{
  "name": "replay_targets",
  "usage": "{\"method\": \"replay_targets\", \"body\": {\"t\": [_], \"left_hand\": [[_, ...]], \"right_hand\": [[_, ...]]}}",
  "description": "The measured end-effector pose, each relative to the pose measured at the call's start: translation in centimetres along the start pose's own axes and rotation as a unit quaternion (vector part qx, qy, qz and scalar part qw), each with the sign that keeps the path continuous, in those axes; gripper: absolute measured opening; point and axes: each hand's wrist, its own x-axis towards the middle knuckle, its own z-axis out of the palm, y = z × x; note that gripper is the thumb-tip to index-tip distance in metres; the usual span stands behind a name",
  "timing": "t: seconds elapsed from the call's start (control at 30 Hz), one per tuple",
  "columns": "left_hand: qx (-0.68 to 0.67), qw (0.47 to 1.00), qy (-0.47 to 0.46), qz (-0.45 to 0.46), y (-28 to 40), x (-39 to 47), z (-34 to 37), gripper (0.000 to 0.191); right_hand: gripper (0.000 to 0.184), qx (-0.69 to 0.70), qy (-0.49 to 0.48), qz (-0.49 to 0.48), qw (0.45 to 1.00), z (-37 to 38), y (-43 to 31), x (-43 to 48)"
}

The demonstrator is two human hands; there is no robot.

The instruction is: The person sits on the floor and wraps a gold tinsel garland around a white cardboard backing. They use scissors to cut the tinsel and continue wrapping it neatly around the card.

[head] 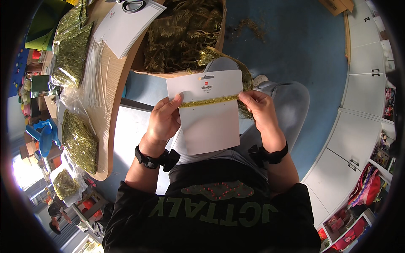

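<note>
A white cardboard header card with printing and a hanging slot lies upright before me, above my lap. Across its upper part runs a narrow band of gold tinsel garland. My left hand grips the card's left edge, its thumb at the band's left end. With thumb and fingers my right hand pinches the garland at the card's right edge. From there more gold tinsel hangs behind the card and runs up toward a cardboard box filled with tinsel garland. What lies behind the card is hidden.
On the wooden table at left are a stack of white cards, scissors, clear plastic ties and bagged gold tinsel. White cabinets line the right side. Farther off at lower left is another person.
</note>
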Motion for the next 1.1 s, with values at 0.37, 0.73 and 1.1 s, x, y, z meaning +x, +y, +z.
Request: {"method": "replay_targets", "body": {"t": [0.37, 0.73, 1.1], "left_hand": [[-0.063, 0.997, -0.037, -0.029, -0.7, 1.6, -1.7, 0.048], [0.340, 0.888, -0.099, 0.293, -3.4, -0.5, 5.1, 0.060], [0.321, 0.912, 0.025, 0.254, -2.4, -0.4, 4.1, 0.033]], "right_hand": [[0.022, 0.032, -0.058, -0.056, 0.996, 0.4, -0.3, -0.9], [0.015, -0.296, 0.030, -0.473, 0.829, 5.0, -4.0, -3.4], [0.023, -0.335, -0.065, -0.377, 0.861, 5.2, -4.4, -2.7]]}}
